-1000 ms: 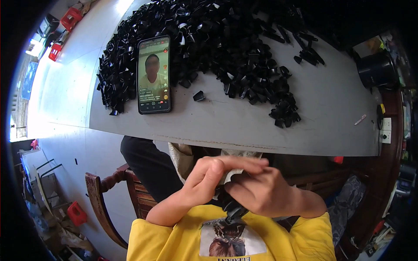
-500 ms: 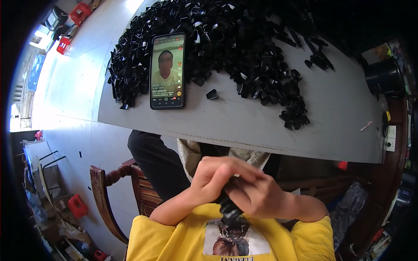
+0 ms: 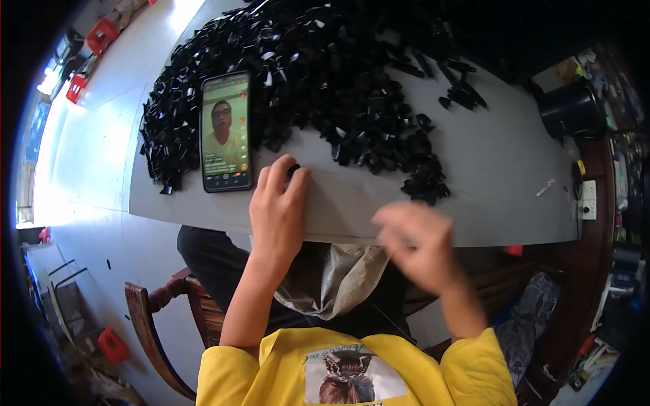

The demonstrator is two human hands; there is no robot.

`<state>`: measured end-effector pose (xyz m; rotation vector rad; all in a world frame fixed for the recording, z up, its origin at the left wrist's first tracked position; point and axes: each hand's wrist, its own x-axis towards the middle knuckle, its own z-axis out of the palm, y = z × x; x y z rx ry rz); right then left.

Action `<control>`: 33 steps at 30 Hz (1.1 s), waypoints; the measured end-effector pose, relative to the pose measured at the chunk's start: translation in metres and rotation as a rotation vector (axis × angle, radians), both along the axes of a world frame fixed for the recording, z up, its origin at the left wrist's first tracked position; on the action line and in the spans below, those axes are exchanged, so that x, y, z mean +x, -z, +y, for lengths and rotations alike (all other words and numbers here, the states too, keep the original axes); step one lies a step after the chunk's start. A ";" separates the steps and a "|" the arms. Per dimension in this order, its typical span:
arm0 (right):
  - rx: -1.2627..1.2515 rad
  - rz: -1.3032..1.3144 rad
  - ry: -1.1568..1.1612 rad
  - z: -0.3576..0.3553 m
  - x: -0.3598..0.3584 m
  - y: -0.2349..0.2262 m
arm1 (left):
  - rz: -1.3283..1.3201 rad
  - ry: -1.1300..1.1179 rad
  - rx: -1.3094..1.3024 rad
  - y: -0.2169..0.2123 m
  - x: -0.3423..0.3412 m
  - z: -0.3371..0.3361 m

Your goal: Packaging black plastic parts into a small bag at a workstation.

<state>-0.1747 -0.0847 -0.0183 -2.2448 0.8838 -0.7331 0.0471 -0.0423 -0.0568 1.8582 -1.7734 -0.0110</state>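
My left hand reaches over the table's near edge, its fingertips closed around a small black plastic piece on the grey tabletop. Most of that piece is hidden by the fingers. My right hand is at the table's front edge, farther right, with its fingers curled and smeared by motion; whether anything is in it does not show. Below and between the hands, a pale woven sack hangs open at my lap. Past my left hand spreads a large heap of black plastic pieces.
A phone playing a video of a person leans against the heap. Longer black strips lie at the back right, near a black bucket. A thin white-and-pink stick rests at the table's right. A wooden chair arm stands at my left.
My hands have parted from over my lap, where they held dark pieces together. The left has gone forward to the lone piece; the right has moved to the table edge. The view has shifted.
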 end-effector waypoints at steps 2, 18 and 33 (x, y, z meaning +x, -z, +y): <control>0.160 0.015 0.338 -0.048 -0.009 -0.010 | 0.042 0.016 -0.070 0.003 0.003 0.000; -0.490 0.530 0.492 -0.113 -0.086 0.049 | 0.333 0.145 -0.157 0.000 -0.009 0.011; 0.340 -0.415 0.439 0.008 -0.030 -0.009 | 0.778 0.253 -0.080 -0.032 -0.020 0.050</control>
